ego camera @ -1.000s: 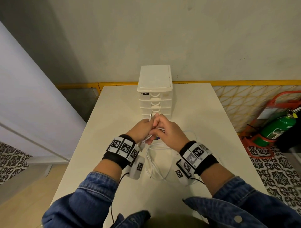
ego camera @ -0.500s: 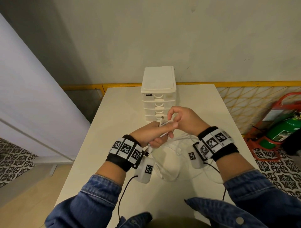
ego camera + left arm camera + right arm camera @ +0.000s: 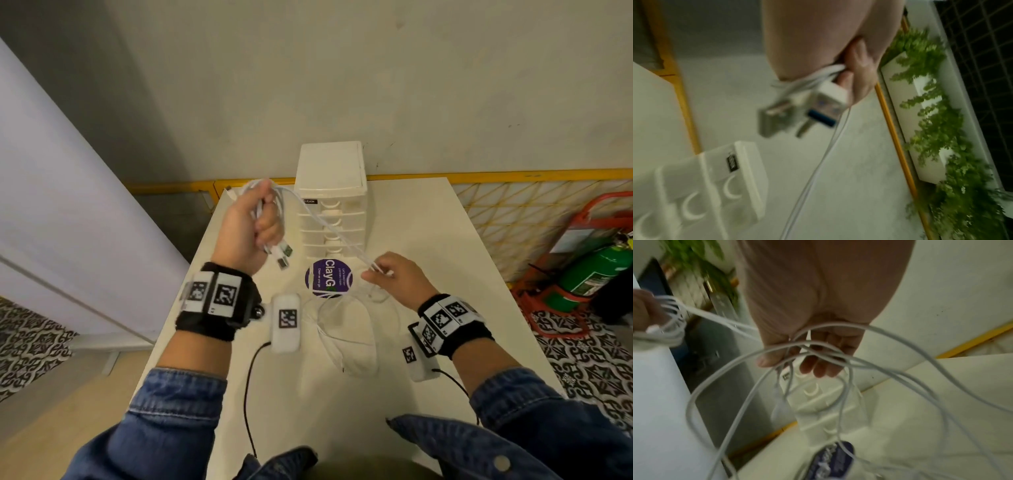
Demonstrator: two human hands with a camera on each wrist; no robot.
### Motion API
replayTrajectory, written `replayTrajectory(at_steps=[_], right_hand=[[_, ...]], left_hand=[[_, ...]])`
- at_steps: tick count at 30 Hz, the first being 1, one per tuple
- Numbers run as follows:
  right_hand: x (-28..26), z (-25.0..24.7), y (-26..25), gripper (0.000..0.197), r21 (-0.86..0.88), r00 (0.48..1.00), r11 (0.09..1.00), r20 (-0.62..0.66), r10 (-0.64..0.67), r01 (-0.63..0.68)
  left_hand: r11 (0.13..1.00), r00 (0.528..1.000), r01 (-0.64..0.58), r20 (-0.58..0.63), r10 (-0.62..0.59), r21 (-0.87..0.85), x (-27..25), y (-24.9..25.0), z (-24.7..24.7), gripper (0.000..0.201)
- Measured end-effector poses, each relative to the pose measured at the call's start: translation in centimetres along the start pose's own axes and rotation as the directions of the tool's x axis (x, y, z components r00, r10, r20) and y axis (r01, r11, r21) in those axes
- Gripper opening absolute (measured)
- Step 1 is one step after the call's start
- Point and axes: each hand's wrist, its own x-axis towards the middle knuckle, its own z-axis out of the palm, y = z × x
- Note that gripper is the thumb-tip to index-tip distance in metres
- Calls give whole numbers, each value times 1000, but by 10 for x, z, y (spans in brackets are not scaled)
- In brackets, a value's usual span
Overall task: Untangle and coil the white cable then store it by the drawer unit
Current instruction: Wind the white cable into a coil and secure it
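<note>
White cable (image 3: 329, 228) | your left hand (image 3: 245, 233) has lifted, grip clenched round the gathered loops | right hand (image 3: 399, 279) pinches the strand | hands parted, slack still loose on table (image 3: 428, 240) before drawer unit (image 3: 330, 171) | untangling underway.

White cable (image 3: 329, 226): thin, bunched in raised left hand (image 3: 245, 229), strand running to right hand (image 3: 397, 277), loose loops on table before white drawer unit (image 3: 330, 192)
</note>
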Motion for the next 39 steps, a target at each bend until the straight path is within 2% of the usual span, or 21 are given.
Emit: replayTrajectory(at_steps=[3,6,8,10,12,15,18,19,20,22,23,24,27,30,32,35,36,39], right_hand=[[-7,5,17,20,5,998,999,-23,51,-50],[-11,2,38,19,-193,975,960,52,217,-204],[-14,0,43,42,-174,954,945,66,291,-276],[-14,-2,29,75,-24,964,967,65,256,-255],[-10,-5,3,89,120,989,982,50,142,-147],[-3,-13,-38,86,224,997,972,5,-75,72],[3,-14,-66,96,243,976,952,-161,-149,186],[7,-13,-71,104,186,965,969,-239,-113,159],[11,-13,-72,115,74,948,994,-314,-51,78],[14,-18,-70,129,-96,919,987,-385,79,-125],[15,-21,-68,131,-119,915,981,-392,95,-153],[16,-23,-67,131,-122,919,986,-390,55,-111],[15,-20,-77,123,-173,931,975,-314,-188,139],[14,-6,-80,103,-215,934,948,-220,-282,236],[12,-5,-78,77,-119,924,954,-239,-297,276],[6,-13,-78,17,40,928,955,-254,-274,293],[5,-15,-77,5,59,937,959,-235,-257,278],[3,-22,-75,23,46,945,970,-241,-221,238]], left_hand=[[996,987,-82,-135,87,42,-1,17,-6,31],[978,951,-195,-258,169,-79,-2,29,-18,33],[986,932,-161,-335,139,-40,0,31,-23,32],[993,917,-65,-386,98,97,0,18,-18,29],[977,922,46,-384,40,210,-3,-3,-9,28],[968,945,142,-318,-70,209,-8,-24,2,29],[952,957,188,-263,-123,242,-9,-27,13,30],[941,958,206,-252,-138,267,-9,-26,16,30],[928,957,225,-248,-153,298,-10,-25,19,30],[894,951,262,-257,-174,363,-11,-24,21,29],[879,947,278,-264,-183,387,-12,-24,21,29],[868,944,290,-269,-191,402,-12,-25,20,29],[855,938,322,-260,-230,406,-14,-31,21,28],[834,934,351,-226,-278,425,-16,-37,27,30],[815,926,376,-203,-317,442,-17,-39,29,30],[799,911,410,-158,-381,439,-19,-40,28,30],[793,904,420,-129,-407,442,-21,-41,28,30],[767,875,437,-25,-483,470,-26,-43,31,31]])
